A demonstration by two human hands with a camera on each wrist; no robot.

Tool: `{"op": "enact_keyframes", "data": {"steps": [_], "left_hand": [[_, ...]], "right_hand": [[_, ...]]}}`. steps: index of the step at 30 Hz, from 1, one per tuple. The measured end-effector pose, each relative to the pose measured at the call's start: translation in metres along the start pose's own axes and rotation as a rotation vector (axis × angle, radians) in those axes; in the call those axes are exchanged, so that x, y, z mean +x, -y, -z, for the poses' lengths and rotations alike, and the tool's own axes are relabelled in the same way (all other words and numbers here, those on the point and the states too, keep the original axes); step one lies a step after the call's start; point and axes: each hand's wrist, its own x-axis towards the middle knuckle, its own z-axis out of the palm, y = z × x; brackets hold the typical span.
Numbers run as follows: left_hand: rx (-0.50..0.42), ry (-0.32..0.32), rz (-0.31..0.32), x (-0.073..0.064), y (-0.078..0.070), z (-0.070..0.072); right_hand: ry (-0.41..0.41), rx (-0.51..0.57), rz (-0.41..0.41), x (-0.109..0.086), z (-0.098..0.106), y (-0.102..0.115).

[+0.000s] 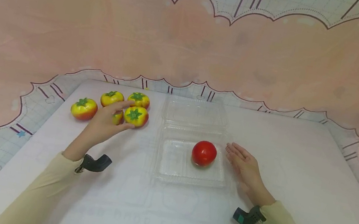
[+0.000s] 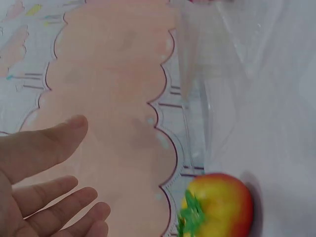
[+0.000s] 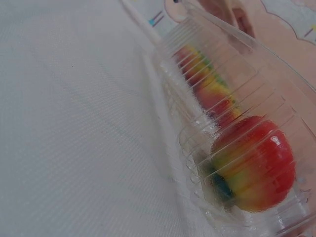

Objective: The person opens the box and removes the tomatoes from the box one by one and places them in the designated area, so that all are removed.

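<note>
Several yellow-and-red toy tomatoes with green leafy tops are grouped at the back left, one of them the front right tomato (image 1: 136,116). My left hand (image 1: 104,121) is over this group, thumb and fingers spread apart, partly covering a tomato (image 1: 117,117). In the left wrist view nothing lies between thumb and fingers, and a tomato (image 2: 222,207) shows at lower right. A clear plastic clamshell box (image 1: 168,177) lies open, holding one tomato (image 1: 204,154), red side up. Beside the box's right wall, my right hand (image 1: 245,168) has its fingers extended and holds nothing.
The box's lid (image 1: 197,113) is folded back toward the rear edge of the white table (image 1: 286,153). A leftmost tomato (image 1: 84,108) sits left of my left hand. Behind the table hangs a peach-coloured patterned cloth (image 1: 190,46).
</note>
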Motion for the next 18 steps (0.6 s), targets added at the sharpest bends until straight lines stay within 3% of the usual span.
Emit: {"op": "enact_keyframes", "data": {"steps": [3,10,18], "left_hand": [[-0.002,0.02,-0.04,0.002,-0.009,-0.006],[-0.056,0.133,-0.118,0.012,-0.03,-0.017],[-0.064,0.193,-0.221,0.022,-0.054,-0.033]], "right_hand": [[0.004,0.002,-0.002,0.0,0.0,0.0],[-0.002,0.0,-0.005,0.001,0.0,0.001],[-0.005,0.009,-0.001,0.002,0.001,-0.001]]}}
